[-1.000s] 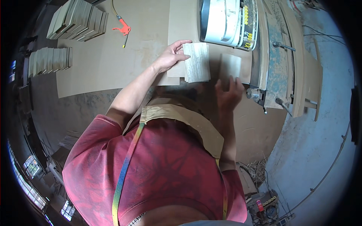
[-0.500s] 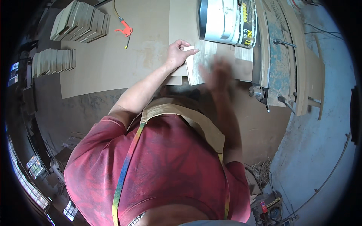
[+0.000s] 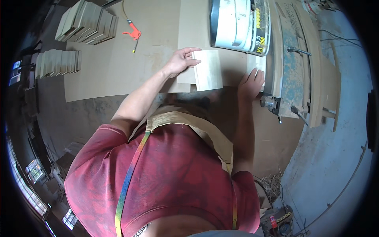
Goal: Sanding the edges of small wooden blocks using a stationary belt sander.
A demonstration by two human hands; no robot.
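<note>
My left hand (image 3: 181, 62) is closed on the left edge of a pale wooden board (image 3: 209, 71), its thumb on the face. The board is held over the front edge of the table. To the right, my right hand (image 3: 251, 83) reaches forward with its fingers stretched out and slightly apart. Its fingertips rest on a pale wood piece (image 3: 257, 61) lying beside the machine's edge. Whether the thumb grips that piece from beneath is hidden.
A white and black bucket (image 3: 239, 25) lies just beyond the boards. A blue-grey metal machine (image 3: 291, 63) with handles borders the right side. A red air blow gun (image 3: 134, 32) lies on the brown table sheet (image 3: 118, 75). Wooden board stacks (image 3: 85, 23) stand at far left.
My right hand has moved right, from beside the held board to the wood piece near the machine. My left hand still holds its board, which now shows a plain pale face.
</note>
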